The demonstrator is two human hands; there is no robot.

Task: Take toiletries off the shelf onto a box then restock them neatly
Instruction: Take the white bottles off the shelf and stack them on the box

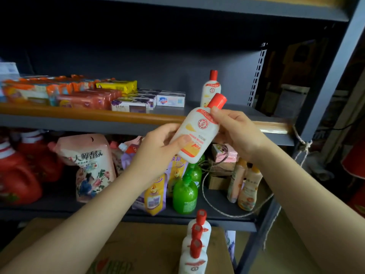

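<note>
I hold a white lotion bottle [198, 128] with a red cap, tilted to the right, in front of the middle shelf [138, 118]. My left hand [158, 143] grips its lower body, thumb across the label. My right hand [235, 131] grips its upper part just below the cap. A matching bottle [211, 88] stands upright on the shelf behind it. Three more such bottles [195, 244] stand in a row on the cardboard box [126, 252] below.
Soap bars and boxes [128, 96] fill the left of the middle shelf. The lower shelf holds red detergent jugs [17, 175], refill pouches [90, 167], green bottles [185, 192] and peach bottles [246, 186]. A grey upright post [324, 95] and a hanging rope [302, 147] stand at right.
</note>
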